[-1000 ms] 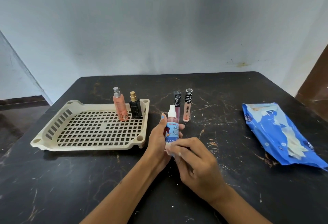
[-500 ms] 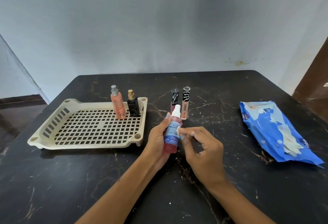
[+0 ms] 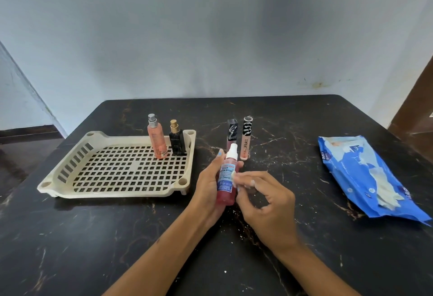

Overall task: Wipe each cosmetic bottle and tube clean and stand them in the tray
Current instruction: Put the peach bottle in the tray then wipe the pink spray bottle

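My left hand (image 3: 207, 186) grips a red spray bottle (image 3: 225, 192) with a white cap and blue label, holding it upright just above the table. My right hand (image 3: 266, 202) pinches a small white scrap of wipe (image 3: 233, 175) against the label's right side. In the cream slotted tray (image 3: 110, 193), at its far right corner, a peach spray bottle (image 3: 157, 140) and a black bottle with a gold cap (image 3: 177, 143) stand upright. Two lip gloss tubes stand on the table behind the held bottle: one black-capped (image 3: 232, 131), one zebra-capped (image 3: 246, 142).
A blue pack of wet wipes (image 3: 365, 178) lies on the right side of the black marble table (image 3: 117, 237). The tray sits on the left, a wall runs behind the table, and a brown door edge (image 3: 419, 113) shows at the far right.
My right hand has slid up from the bottle's base to its label, rubbing with the wipe scrap. My left hand keeps its grip on the bottle.
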Demonstrator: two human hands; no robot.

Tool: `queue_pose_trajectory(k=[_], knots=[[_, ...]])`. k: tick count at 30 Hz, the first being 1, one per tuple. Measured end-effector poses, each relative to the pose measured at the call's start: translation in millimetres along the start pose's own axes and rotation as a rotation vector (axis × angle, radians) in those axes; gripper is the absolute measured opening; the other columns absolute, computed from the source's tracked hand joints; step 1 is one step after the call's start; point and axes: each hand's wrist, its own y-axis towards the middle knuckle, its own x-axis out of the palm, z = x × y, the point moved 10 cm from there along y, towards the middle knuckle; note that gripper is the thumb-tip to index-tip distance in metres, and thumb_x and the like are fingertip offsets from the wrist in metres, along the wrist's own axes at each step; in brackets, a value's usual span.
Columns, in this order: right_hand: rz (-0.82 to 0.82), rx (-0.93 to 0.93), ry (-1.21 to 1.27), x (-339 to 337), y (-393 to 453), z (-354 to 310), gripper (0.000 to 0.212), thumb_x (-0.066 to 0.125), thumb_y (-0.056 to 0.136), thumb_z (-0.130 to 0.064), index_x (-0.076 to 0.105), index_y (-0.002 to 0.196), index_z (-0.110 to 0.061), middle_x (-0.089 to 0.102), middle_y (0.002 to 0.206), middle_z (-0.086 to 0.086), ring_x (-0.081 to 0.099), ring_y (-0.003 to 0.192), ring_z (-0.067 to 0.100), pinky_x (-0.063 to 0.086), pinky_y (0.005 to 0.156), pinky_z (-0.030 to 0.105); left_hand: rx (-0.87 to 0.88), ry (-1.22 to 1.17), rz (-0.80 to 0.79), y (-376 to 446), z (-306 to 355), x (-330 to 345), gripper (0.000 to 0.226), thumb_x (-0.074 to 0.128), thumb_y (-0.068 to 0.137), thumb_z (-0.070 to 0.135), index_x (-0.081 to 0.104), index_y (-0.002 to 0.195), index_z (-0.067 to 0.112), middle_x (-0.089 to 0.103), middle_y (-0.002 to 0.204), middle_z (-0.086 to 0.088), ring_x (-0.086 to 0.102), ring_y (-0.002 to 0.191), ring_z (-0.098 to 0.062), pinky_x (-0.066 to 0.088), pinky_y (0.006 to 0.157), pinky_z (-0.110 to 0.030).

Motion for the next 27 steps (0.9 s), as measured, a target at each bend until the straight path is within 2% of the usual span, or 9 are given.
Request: queue_pose_trajectory(k=[2,4,7,9,12,14,17,24,27], knots=[[-0.034,-0.035,0.036,4.1,-1.7,-6.4,0.013,0.066,0.075,0.003,0.075,0.081,-0.004,0.07,0.087,-0.001,0.068,0.083,0.003,0.054,0.072,0.015,-0.002,0.031,0.027,1.3,0.3,-5.5,0.043,0.061,0.079,0.034,0.06,0.104,-0.001,0.059,0.078,-0.009,0.058,0.059,-0.013,0.051,0.054,-0.024],[-0.031,-0.046,0.029,4.8,-2.5,-7.6,0.012,0.064,0.076,0.001,0.075,0.081,-0.004,0.07,0.086,-0.001,0.067,0.082,0.003,0.053,0.073,0.014,-0.009,0.047,0.034,2.8,-1.1,-8.1,0.043,0.062,0.08,0.03,0.06,0.107,-0.003,0.06,0.08,-0.009,0.058,0.064,-0.014,0.051,0.058,-0.025],[0.029,-0.001,-0.047,-1.4,-0.1,0.7,0.018,0.065,0.082,0.001,0.075,0.095,-0.006,0.069,0.098,-0.002,0.064,0.096,0.0,0.049,0.085,0.011,-0.011,0.053,-0.007,-0.1,-2.2,-0.6,0.026,0.05,0.091,0.021,0.062,0.095,-0.002,0.061,0.079,-0.01,0.057,0.068,-0.016,0.049,0.065,-0.026],[0.048,0.016,-0.065,-4.1,2.5,2.7,0.022,0.057,0.091,-0.008,0.071,0.108,-0.006,0.066,0.108,-0.004,0.059,0.105,-0.004,0.044,0.091,0.008,-0.01,0.034,-0.015,-0.8,-3.9,3.7,0.026,0.049,0.092,0.021,0.062,0.097,-0.001,0.063,0.079,-0.01,0.058,0.07,-0.016,0.048,0.071,-0.027],[-0.005,-0.033,-0.038,3.1,1.7,-3.5,0.028,0.052,0.09,-0.01,0.072,0.109,-0.005,0.066,0.112,-0.002,0.061,0.109,0.002,0.048,0.094,0.016,0.008,0.026,0.005,1.3,-1.8,0.1,0.033,0.045,0.094,0.026,0.063,0.099,-0.002,0.065,0.078,-0.01,0.06,0.069,-0.017,0.05,0.067,-0.027],[-0.057,-0.088,-0.005,8.1,-2.1,-11.6,0.026,0.056,0.083,-0.005,0.076,0.1,-0.004,0.07,0.106,0.0,0.066,0.101,0.008,0.054,0.088,0.024,0.008,0.06,0.009,3.1,0.8,-4.8,0.043,0.041,0.095,0.033,0.064,0.097,-0.003,0.064,0.074,-0.009,0.057,0.064,-0.016,0.049,0.061,-0.025],[-0.089,-0.15,0.004,9.4,-5.6,-19.2,0.024,0.058,0.078,-0.003,0.077,0.092,-0.003,0.071,0.097,0.003,0.067,0.093,0.009,0.056,0.082,0.025,0.018,0.102,0.019,3.7,3.5,-8.9,0.047,0.037,0.097,0.034,0.065,0.1,-0.003,0.066,0.077,-0.008,0.056,0.065,-0.014,0.048,0.057,-0.023],[0.001,0.02,-0.121,4.7,-0.2,5.8,0.034,0.049,0.092,-0.004,0.064,0.122,-0.003,0.061,0.122,0.003,0.057,0.116,0.01,0.05,0.097,0.03,-0.004,0.125,-0.046,-2.3,-3.8,7.1,0.031,0.04,0.097,0.023,0.061,0.1,0.0,0.061,0.078,-0.011,0.059,0.068,-0.017,0.051,0.063,-0.025],[-0.038,-0.043,-0.107,8.0,-1.1,-3.3,0.034,0.05,0.087,-0.009,0.07,0.113,-0.003,0.065,0.117,0.001,0.06,0.111,0.009,0.052,0.094,0.027,0.003,0.115,-0.023,-2.1,0.2,2.9,0.036,0.038,0.097,0.025,0.063,0.096,0.0,0.06,0.08,-0.012,0.057,0.07,-0.018,0.048,0.067,-0.027]])
